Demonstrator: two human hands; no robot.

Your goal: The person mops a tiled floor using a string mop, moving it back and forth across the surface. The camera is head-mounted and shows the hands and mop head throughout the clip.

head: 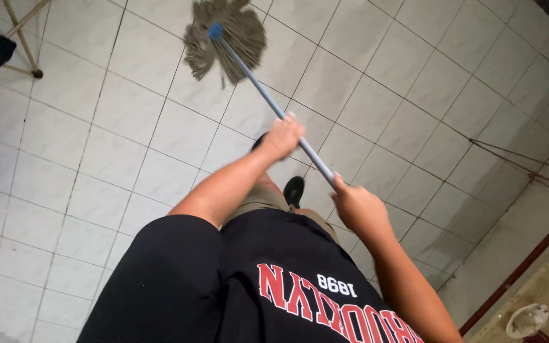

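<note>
White tiled floor point(128, 108) | frayed grey-brown mop point(223, 35) (blue handle) | left hand point(282, 136), right hand point(360, 209) both clenched around it

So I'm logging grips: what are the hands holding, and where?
Both hands, left and right, grip the mop by its blue handle, mid-shaft.

Glossy white square-tiled floor point(65, 127); wooden folding stand leg point(23, 44) far corner of it; dark red wall base strip point(522, 267) opposite side.
</note>
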